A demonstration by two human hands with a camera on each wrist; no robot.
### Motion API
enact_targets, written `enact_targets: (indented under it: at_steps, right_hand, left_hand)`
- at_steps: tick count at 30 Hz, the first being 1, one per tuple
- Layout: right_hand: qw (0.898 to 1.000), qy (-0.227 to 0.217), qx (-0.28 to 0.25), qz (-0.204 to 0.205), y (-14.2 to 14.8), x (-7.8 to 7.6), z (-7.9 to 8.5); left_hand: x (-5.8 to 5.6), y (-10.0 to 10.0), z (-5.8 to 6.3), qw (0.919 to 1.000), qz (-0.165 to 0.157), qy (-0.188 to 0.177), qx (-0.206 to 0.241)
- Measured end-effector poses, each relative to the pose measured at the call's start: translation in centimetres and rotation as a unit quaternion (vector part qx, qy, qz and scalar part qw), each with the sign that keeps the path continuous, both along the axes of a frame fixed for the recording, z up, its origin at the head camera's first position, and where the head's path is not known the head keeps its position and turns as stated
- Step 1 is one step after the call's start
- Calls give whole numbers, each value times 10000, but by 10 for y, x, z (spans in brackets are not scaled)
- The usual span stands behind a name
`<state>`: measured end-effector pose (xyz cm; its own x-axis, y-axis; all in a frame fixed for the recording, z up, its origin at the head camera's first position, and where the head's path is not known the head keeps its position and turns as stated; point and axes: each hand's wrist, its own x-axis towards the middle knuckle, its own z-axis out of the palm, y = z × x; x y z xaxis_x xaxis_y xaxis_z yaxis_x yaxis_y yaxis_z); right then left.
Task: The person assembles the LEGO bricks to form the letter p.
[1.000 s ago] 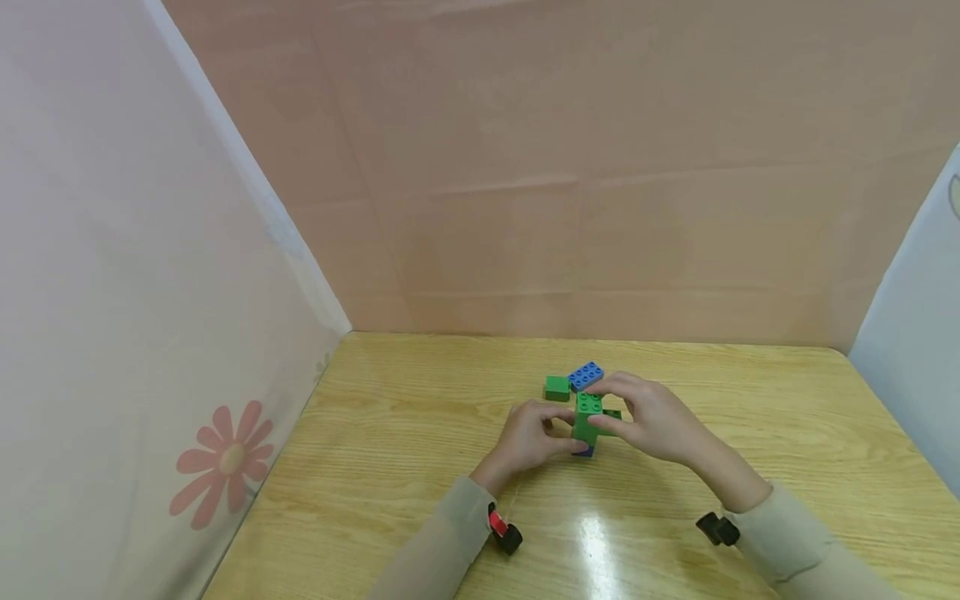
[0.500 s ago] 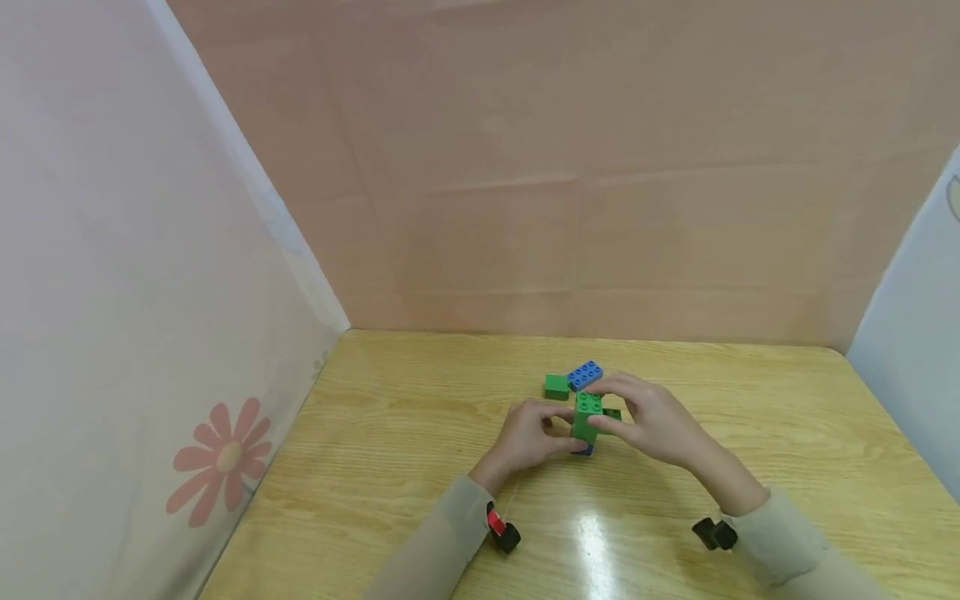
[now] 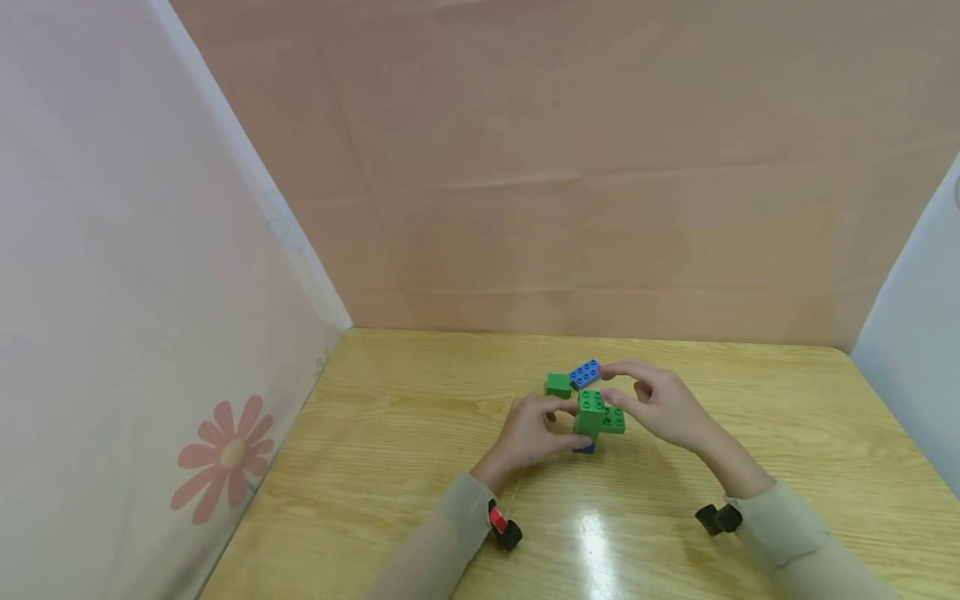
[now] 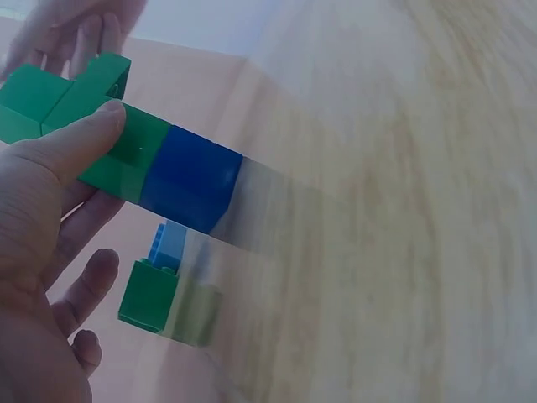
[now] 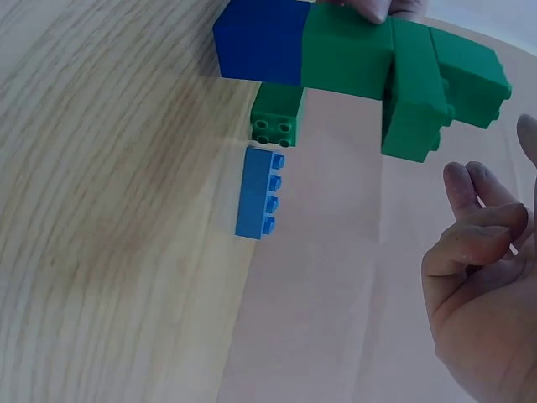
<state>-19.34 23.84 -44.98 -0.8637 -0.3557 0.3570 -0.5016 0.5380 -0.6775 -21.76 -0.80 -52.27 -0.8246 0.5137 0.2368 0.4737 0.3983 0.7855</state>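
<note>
A tower of building bricks (image 3: pixel 590 422) stands upright on the table. Its lowest brick (image 4: pixel 191 178) is dark blue, with green bricks above. One green brick (image 5: pixel 415 96) juts out to the right, just below the top brick (image 3: pixel 592 401). My left hand (image 3: pixel 531 433) pinches the tower low down between thumb and fingers, the thumb on a green brick. Beside the top, my right hand (image 3: pixel 667 407) hovers with parted, bent fingers and holds nothing; the right wrist view shows a gap between it and the bricks.
Behind the tower lie a loose green brick (image 3: pixel 558 384) and a lighter blue brick (image 3: pixel 586 374) with several studs, close together. The wooden table (image 3: pixel 420 392) ends at a cloth-covered wall (image 3: pixel 487 250). A pale sheet (image 3: pixel 187 208) borders the left side.
My right hand has let go of the tower's top and drawn slightly up and right, uncovering the jutting green brick. The left hand keeps its hold in the same place.
</note>
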Motion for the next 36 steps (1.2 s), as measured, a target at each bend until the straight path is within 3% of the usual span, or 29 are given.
enact_targets:
  at_steps: [16, 31, 36]
  right_hand:
    - [9937, -1053, -264, -283, 7, -23, -19]
    - [9889, -1449, 43, -338, 2, -56, -46]
    - [9867, -1614, -13, -171, -2, -65, -52]
  left_hand:
    - [-1, 1, 11, 9998, 75, 84, -159]
    - [-2, 0, 8, 9996, 102, -14, -245]
    - [-1, -1, 8, 9997, 141, -59, -201]
